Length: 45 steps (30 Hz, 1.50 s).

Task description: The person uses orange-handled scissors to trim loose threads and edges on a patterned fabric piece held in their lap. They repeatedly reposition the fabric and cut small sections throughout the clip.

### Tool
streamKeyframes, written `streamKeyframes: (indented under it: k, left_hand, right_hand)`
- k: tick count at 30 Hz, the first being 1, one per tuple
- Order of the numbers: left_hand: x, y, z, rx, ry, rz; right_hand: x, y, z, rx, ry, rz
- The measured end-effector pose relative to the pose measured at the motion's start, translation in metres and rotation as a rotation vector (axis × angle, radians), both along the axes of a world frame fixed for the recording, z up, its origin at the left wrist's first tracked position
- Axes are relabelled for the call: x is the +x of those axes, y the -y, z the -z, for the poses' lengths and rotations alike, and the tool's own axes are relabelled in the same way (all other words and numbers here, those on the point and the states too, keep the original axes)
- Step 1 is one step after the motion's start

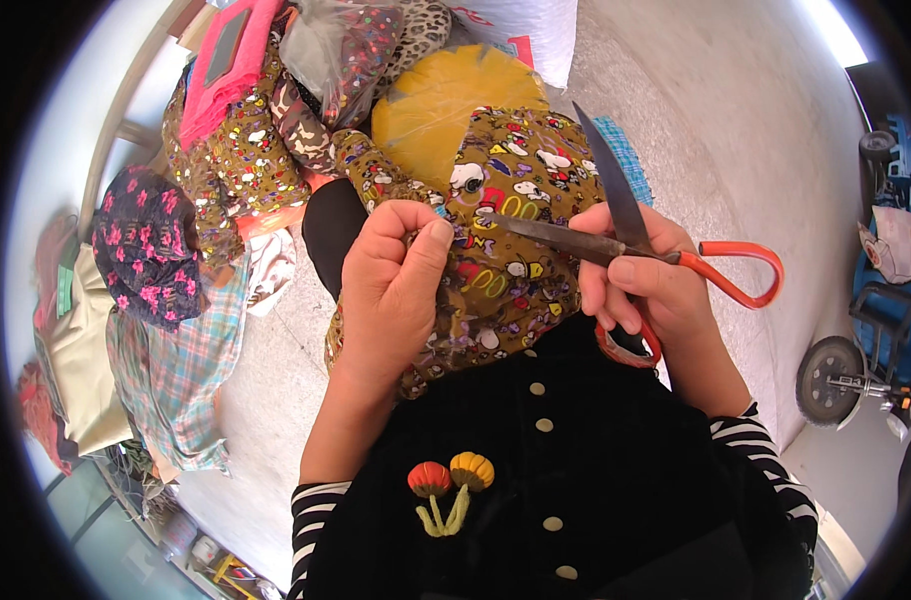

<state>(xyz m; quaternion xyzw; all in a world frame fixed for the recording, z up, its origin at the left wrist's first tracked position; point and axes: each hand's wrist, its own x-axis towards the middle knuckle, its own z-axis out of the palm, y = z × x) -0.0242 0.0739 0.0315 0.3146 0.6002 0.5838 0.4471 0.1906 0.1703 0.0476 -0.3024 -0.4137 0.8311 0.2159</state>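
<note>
Brown cartoon-print fabric [530, 180] lies across the lap, bunched towards the left. Above it, my left hand [399, 277] is closed, thumb against the curled index finger, with a small light-blue bit showing at the fingertips; whether it also grips the fabric is hard to tell. My right hand [643, 277] holds a pair of scissors with red handles [628, 232] around the pivot, not by the finger loops. The blades are spread apart; one points towards my left hand, the other up and away.
A round yellow plastic-wrapped bundle [455, 97] lies beyond the fabric. At the left are more print garments [253, 165], a pink cloth with a phone-like dark object [227, 49], a floral cloth [148, 247] and plaid cloth [178, 360]. A blue wheeled vehicle [883, 322] stands far right.
</note>
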Motion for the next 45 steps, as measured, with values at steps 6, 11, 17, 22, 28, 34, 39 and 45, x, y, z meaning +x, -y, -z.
streamKeyframes:
  k: [6,11,17,22,28,34,39,45]
  left_hand:
    - [0.007,0.003,0.005,0.055,-0.17,-0.004]
    - [0.009,0.004,0.007,0.111,-0.219,-0.019]
    - [0.011,0.005,0.006,0.135,-0.232,-0.024]
    - [0.012,0.006,0.005,0.133,-0.236,-0.022]
    - [0.014,0.007,0.009,0.145,-0.23,-0.033]
    - [0.013,0.01,0.018,0.163,-0.41,-0.033]
    - [0.014,0.011,0.021,0.218,-0.53,-0.02]
    - [0.019,0.012,0.022,0.231,-0.45,-0.032]
  right_hand:
    - [0.007,0.009,-0.021,0.019,0.101,-0.048]
    - [0.009,0.012,-0.022,0.041,0.124,-0.062]
    - [0.008,0.014,-0.025,0.039,0.162,-0.071]
    - [0.007,0.014,-0.029,0.02,0.194,-0.065]
    - [0.005,0.014,-0.032,-0.006,0.218,-0.052]
    - [0.003,0.012,-0.036,-0.007,0.276,-0.05]
    - [0.001,0.017,-0.036,0.014,0.258,-0.049]
    - [-0.001,0.026,-0.028,0.143,0.261,-0.043]
